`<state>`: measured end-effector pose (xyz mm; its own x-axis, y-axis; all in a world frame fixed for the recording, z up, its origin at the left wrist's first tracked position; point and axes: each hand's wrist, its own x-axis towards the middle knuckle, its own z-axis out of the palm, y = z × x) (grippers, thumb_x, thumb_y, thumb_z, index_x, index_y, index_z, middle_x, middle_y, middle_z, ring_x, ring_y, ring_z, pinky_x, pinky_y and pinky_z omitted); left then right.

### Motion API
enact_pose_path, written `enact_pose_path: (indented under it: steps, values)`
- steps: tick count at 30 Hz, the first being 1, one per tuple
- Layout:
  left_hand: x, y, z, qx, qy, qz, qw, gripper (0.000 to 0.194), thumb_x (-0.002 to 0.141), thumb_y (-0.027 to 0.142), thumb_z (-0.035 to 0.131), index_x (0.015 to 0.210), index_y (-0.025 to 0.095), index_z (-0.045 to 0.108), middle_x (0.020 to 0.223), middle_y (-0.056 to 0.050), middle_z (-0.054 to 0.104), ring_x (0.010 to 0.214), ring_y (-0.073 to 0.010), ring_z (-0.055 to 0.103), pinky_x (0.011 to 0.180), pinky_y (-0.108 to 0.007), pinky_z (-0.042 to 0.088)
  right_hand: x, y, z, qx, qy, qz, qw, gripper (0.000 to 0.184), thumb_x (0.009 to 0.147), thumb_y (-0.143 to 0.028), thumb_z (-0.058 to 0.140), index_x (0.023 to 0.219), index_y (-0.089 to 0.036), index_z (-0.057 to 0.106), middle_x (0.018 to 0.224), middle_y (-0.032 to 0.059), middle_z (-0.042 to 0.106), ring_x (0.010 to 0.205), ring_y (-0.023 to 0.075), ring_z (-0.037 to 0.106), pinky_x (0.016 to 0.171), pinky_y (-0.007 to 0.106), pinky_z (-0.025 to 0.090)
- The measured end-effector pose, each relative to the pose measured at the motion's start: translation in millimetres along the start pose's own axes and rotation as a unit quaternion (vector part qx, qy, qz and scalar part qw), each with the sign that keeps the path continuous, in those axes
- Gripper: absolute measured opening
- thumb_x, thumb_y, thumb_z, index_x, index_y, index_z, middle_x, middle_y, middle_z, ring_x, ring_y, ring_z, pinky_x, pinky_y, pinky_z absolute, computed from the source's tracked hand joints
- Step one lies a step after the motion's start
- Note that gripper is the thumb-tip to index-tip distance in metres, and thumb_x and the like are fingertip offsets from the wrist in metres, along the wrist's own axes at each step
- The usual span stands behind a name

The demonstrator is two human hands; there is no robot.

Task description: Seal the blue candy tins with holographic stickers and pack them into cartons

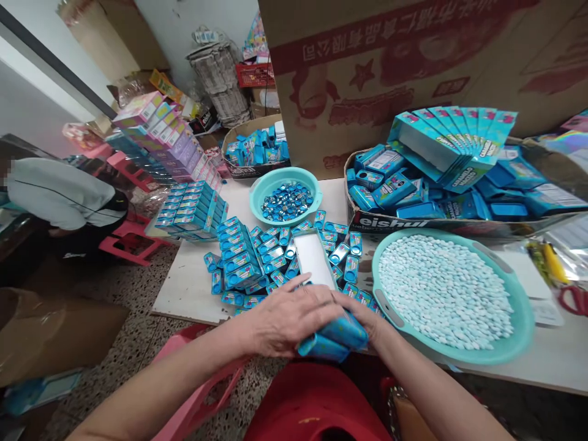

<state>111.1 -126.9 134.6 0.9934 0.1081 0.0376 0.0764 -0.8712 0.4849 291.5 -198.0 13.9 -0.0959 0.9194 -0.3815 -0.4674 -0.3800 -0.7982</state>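
A blue cardboard box (316,257), its white inside showing at the far end, is held between both hands close to the table's front edge. My left hand (294,315) lies over the box with its fingers closed across it. On the box's right side, my right hand (365,315) grips it, partly hidden behind the left. Blue printed panels (333,338) of the box stick out below the hands. Small blue tins (340,252) lie loose around its far end. To the left, more of these tins stand in a stacked block (239,257).
A turquoise basin of pale blue candies (445,294) stands right, a smaller basin of round metal pieces (287,196) behind. A carton (381,223) holds blue tins and fanned flat boxes (452,141). Stacked boxes (190,211) stand left, red scissors (574,300) far right. Another person (64,190) sits left.
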Motion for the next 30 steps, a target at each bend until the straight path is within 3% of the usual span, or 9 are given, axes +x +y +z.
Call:
enact_pose_path:
  steps: [2,5,8,13,19,23,26,28,30]
  values:
    - [8.5,-17.9,4.6,-0.006,0.08,-0.1,0.992,0.071,0.074,0.045,0.065,0.134,0.018,0.037,0.126,-0.013,0.054,0.118,-0.0264,0.049,0.104,-0.044,0.035,12.3,-3.1,-5.3,-0.122,0.106,-0.055,0.985,0.05,0.074,-0.059,0.054,0.097,-0.016,0.063,0.091,0.0085,0.065,0.087,0.024,0.061,0.079,0.038,0.049]
    - [28.8,-59.5,11.4,0.01,0.178,-0.267,0.947,0.083,0.063,0.052,0.072,0.131,0.017,0.039,0.124,-0.013,0.052,0.115,-0.0274,0.049,0.098,-0.041,0.041,24.7,-2.1,-13.7,-0.408,0.285,-0.12,0.859,0.054,0.077,-0.053,0.054,0.114,-0.014,0.057,0.106,0.0127,0.06,0.097,0.0278,0.057,0.081,0.039,0.045]
    - [57.3,-100.3,19.2,0.058,0.114,-0.305,0.944,0.085,0.063,0.047,0.072,0.133,0.014,0.038,0.125,-0.013,0.051,0.116,-0.0283,0.047,0.098,-0.04,0.039,29.6,8.6,-14.7,-0.58,0.271,-0.024,0.768,0.042,0.08,-0.031,0.056,0.119,-0.014,0.055,0.111,0.0133,0.058,0.095,0.0271,0.058,0.077,0.034,0.043]
    - [94.2,-133.0,27.4,0.168,-0.028,-0.305,0.937,0.089,0.066,0.04,0.07,0.14,0.013,0.03,0.123,-0.016,0.05,0.115,-0.0319,0.047,0.092,-0.04,0.04,31.7,25.6,-5.7,-0.653,0.248,0.037,0.715,0.025,0.086,-0.017,0.046,0.107,-0.016,0.059,0.105,0.0103,0.06,0.085,0.0212,0.06,0.069,0.028,0.04]
    - [98.2,-135.5,30.7,0.267,-0.005,-0.264,0.927,0.083,0.076,0.036,0.064,0.145,0.02,0.021,0.144,-0.014,0.034,0.134,-0.0325,0.027,0.109,-0.051,0.02,26.8,34.5,-5.9,-0.627,0.277,-0.017,0.728,0.019,0.087,-0.02,0.046,0.1,-0.014,0.059,0.098,0.01,0.06,0.08,0.0203,0.058,0.067,0.028,0.041]
    - [36.8,-95.7,51.0,0.233,0.14,-0.262,0.926,0.067,0.081,0.046,0.059,0.138,0.02,0.036,0.141,-0.012,0.04,0.135,-0.0301,0.028,0.109,-0.048,0.024,-8.7,56.8,-1.4,-0.549,0.324,-0.208,0.742,0.033,0.091,-0.04,0.047,0.11,-0.014,0.055,0.097,0.0112,0.06,0.08,0.0211,0.058,0.07,0.031,0.045]
    - [-33.6,-44.0,91.6,0.136,0.235,-0.384,0.882,0.032,0.09,0.04,0.046,0.112,0.019,0.057,0.099,-0.007,0.064,0.096,-0.0201,0.059,0.086,-0.033,0.047,-34.4,87.6,10.3,-0.51,0.197,-0.23,0.805,0.025,0.092,-0.035,0.045,0.104,-0.017,0.058,0.088,0.0075,0.062,0.074,0.0178,0.061,0.068,0.028,0.049]
    - [-69.0,-12.8,123.6,0.082,0.217,-0.511,0.828,0.029,0.091,0.041,0.044,0.107,0.021,0.058,0.08,-0.002,0.063,0.071,-0.0157,0.062,0.065,-0.026,0.049,-38.3,108.7,19.5,-0.512,0.126,-0.165,0.833,0.025,0.09,-0.03,0.047,0.108,-0.018,0.058,0.093,0.0079,0.065,0.079,0.0194,0.064,0.069,0.03,0.052]
    - [-84.1,7.0,150.0,0.075,0.147,-0.574,0.802,0.037,0.091,0.043,0.043,0.121,0.023,0.052,0.094,-0.005,0.062,0.074,-0.0173,0.063,0.061,-0.027,0.049,-31.7,125.3,27.6,-0.527,0.102,-0.107,0.837,0.035,0.086,-0.028,0.052,0.119,-0.016,0.054,0.108,0.0119,0.064,0.097,0.0245,0.064,0.079,0.036,0.053]
